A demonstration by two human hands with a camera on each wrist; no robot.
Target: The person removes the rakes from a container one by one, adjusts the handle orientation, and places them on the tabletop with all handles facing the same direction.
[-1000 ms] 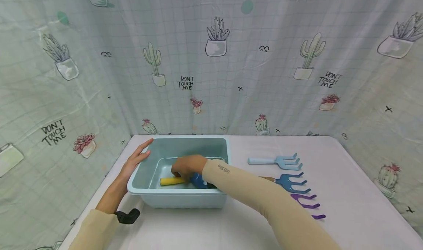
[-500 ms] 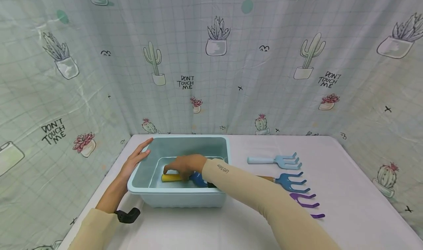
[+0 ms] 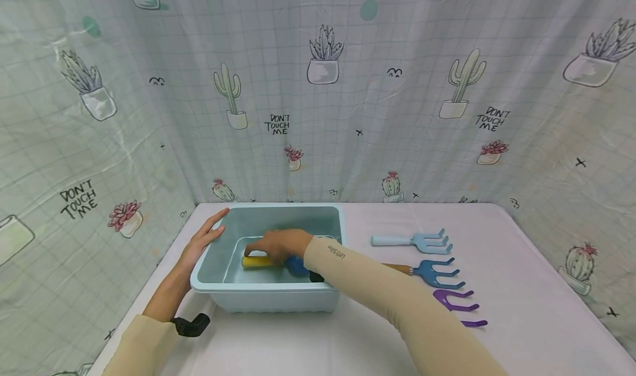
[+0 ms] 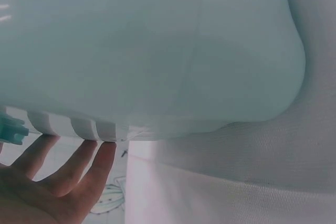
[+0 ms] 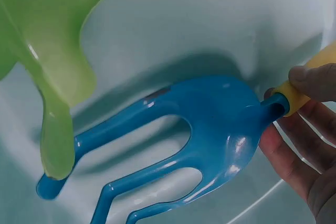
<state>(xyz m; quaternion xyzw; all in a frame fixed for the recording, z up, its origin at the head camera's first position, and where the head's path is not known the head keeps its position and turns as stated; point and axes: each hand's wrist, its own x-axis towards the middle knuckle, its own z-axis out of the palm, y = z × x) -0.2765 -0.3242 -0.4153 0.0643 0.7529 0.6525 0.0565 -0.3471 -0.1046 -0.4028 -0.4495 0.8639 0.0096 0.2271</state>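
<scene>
The blue hand fork with a yellow handle (image 5: 220, 108) is inside a pale blue, rectangular plastic tub (image 3: 268, 287), which stands on the white desk (image 3: 536, 310). The right hand (image 3: 282, 244) reaches down into the tub and grips the yellow handle just beside the blue head, with the thumb on one side and fingers on the other. In the right wrist view, a light green, glossy tool (image 5: 68, 72) crosses in front of the end of one blue tine; whether the two touch cannot be told.

The left hand (image 3: 196, 249) holds nothing: its extended fingers rest against the outer side of the tub near the rim.

To the right of the tub, three more forks lie on the desk, tines pointing right: a light blue fork (image 3: 414, 242) farthest from the person, a dark blue fork with a brown handle (image 3: 427, 271) next, and a purple fork (image 3: 445, 300) nearest, partly hidden by the right beige sleeve (image 3: 392, 293).
</scene>
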